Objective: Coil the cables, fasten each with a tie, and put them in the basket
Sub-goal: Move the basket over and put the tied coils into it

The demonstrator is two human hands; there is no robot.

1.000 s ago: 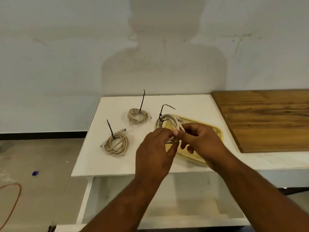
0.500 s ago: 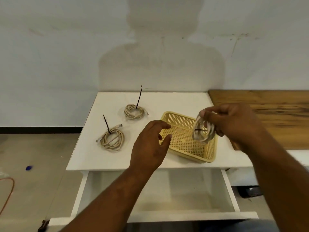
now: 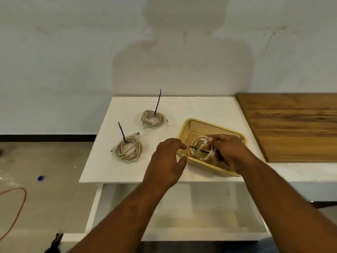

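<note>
- Three coils in view. One tied cable is now low inside the basket (half a second ago it hung above the basket's right rim). The basket stands at the front right corner of the white table.
- Right hand pinches the coil's top loops between thumb and fingertips and has not let go. A black tie runs across the coil.
- Left hand holds nothing. Its fingers are loosely curled beside the basket's left wall, over the table's front edge (it was on the coil a second ago).
- Judgement: first deposit nearly done, only the release remains.
- Two more tied coils wait on the table, tie tails upright: near coil by the left edge, far coil towards the back edge.
- Around: wooden board to the right, open drawer under the front edge. Nothing lies between the left hand and the near coil.
</note>
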